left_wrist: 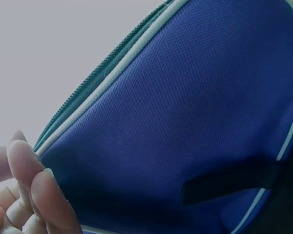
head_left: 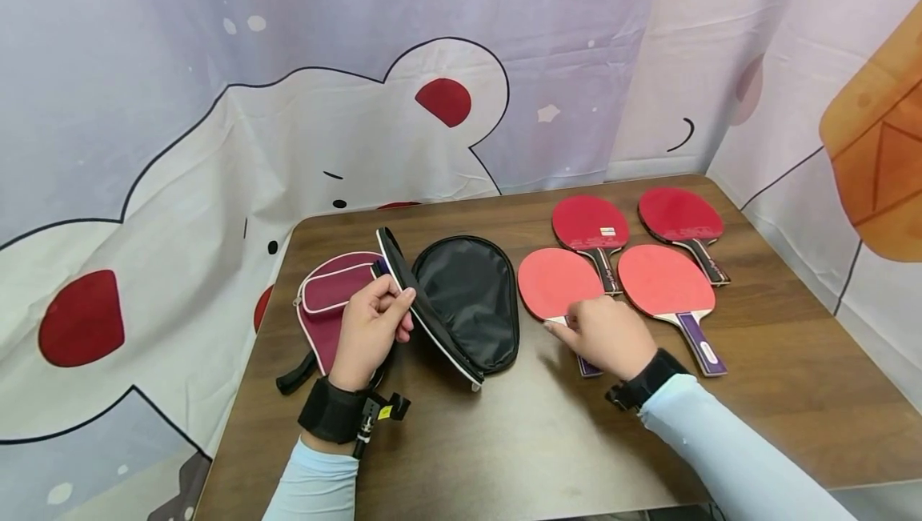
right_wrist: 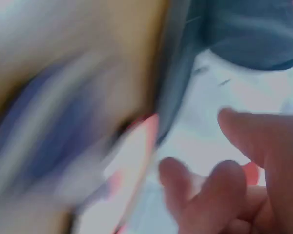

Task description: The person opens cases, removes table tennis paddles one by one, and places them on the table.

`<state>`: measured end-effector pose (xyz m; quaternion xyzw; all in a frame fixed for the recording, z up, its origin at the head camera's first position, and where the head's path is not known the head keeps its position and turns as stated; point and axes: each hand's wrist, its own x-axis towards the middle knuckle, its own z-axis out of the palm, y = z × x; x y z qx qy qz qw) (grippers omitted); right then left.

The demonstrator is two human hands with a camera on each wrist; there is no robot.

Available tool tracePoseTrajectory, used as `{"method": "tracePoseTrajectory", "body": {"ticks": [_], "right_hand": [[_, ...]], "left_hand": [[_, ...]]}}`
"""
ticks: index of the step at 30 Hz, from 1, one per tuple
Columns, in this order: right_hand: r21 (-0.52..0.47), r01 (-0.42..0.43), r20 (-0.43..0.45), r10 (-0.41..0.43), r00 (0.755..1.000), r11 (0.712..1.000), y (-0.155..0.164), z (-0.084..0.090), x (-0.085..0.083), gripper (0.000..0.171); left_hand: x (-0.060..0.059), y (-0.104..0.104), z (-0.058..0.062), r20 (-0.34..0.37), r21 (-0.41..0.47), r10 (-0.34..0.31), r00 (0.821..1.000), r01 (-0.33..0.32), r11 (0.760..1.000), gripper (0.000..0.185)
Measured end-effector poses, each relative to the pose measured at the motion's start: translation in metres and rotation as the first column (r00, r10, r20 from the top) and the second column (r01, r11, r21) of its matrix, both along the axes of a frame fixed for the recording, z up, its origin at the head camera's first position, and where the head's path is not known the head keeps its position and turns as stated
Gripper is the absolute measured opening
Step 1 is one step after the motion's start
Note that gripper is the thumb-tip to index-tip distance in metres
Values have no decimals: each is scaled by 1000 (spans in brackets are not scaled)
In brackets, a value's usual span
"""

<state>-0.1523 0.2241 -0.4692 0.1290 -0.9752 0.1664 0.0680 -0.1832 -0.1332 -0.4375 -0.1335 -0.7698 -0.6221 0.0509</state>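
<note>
My left hand [head_left: 370, 325] pinches the edge of an unzipped table tennis paddle case [head_left: 468, 305], lifting one side. The case's black lining faces up; its blue outer side with white piping [left_wrist: 185, 97] fills much of the left wrist view, where the fingertips [left_wrist: 27, 161] are at the zip edge. Over the handle of the front left red paddle [head_left: 558, 281] hovers my right hand [head_left: 608, 337]. In the blurred right wrist view, its thumb [right_wrist: 249, 131] and fingers are apart, beside the purple paddle handle [right_wrist: 53, 117]. Part of that handle is hidden beneath the hand.
A maroon paddle case [head_left: 327, 321] with a black strap lies left, partly behind the blue case. Three more red paddles lie at right: one with a purple handle [head_left: 666, 281], two with dark handles [head_left: 591, 225] [head_left: 680, 215]. A printed curtain hangs behind the wooden table [head_left: 504, 457].
</note>
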Motion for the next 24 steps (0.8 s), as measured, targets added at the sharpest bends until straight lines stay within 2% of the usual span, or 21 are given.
{"method": "tracePoseTrajectory", "body": {"ticks": [2, 5, 8, 11, 14, 24], "right_hand": [[-99, -111, -60, 106, 993, 989, -20, 10, 1, 38], [-216, -278, -103, 261, 960, 936, -55, 22, 3, 19], [-257, -364, -123, 343, 931, 895, -87, 28, 4, 20], [-255, -381, -142, 355, 924, 889, -110, 29, 3, 20], [-253, -367, -147, 339, 929, 895, -123, 28, 2, 17], [-306, -372, -151, 341, 928, 876, -131, 23, -1, 10]], "left_hand": [[0, 1, 0, -4, 6, -3, 1000, 3, 1000, 29], [0, 3, 0, -9, 16, -10, 1000, 10, 1000, 29], [0, 6, 0, -14, 25, -14, 1000, 14, 1000, 27], [1, 8, 1, -18, 29, -14, 1000, 15, 999, 28], [2, 10, 1, -22, 24, -15, 1000, 16, 1000, 28], [1, 10, -1, -33, -21, -11, 999, 11, 1000, 29]]}}
